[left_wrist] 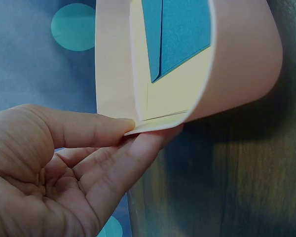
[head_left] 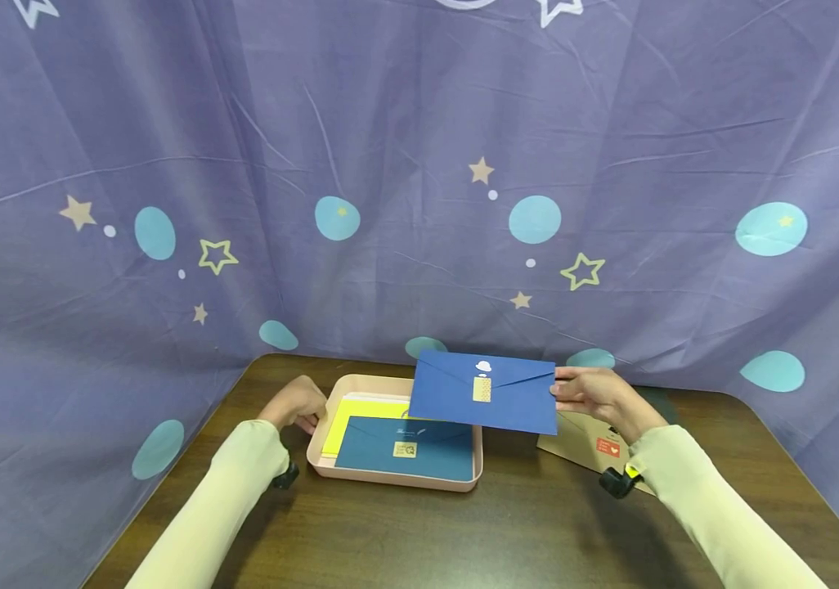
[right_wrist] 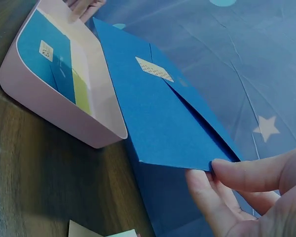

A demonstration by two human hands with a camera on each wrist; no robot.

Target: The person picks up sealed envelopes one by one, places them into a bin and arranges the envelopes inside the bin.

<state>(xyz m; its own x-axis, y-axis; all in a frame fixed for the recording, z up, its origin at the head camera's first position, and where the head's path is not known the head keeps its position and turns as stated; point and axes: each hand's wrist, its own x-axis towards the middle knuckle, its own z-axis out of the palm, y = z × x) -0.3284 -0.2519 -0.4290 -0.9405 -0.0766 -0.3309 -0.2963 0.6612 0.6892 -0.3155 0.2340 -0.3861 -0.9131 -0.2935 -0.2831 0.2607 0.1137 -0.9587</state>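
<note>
Here, royal-blue envelope [head_left: 500,401] — right edge between pinched right fingers [right_wrist: 209,202], left fingers [left_wrist: 133,158] pinching pink tray [left_wrist: 246,54].

The blue envelope [head_left: 515,405] looks like matt paper, the pink tray [head_left: 397,480] smooth plastic, the tabletop [head_left: 456,536] glossy wood, the backdrop [head_left: 405,139] creased cloth.

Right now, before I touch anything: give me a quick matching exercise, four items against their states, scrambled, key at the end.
1. blue envelope
2. teal envelope
3. brown envelope
4. pink tray

A. bears a red sticker
B. wall pinched by the left hand
C. gripped by the right hand
D. lies partly over yellow paper

Pairs: 1-C, 2-D, 3-A, 4-B
</note>
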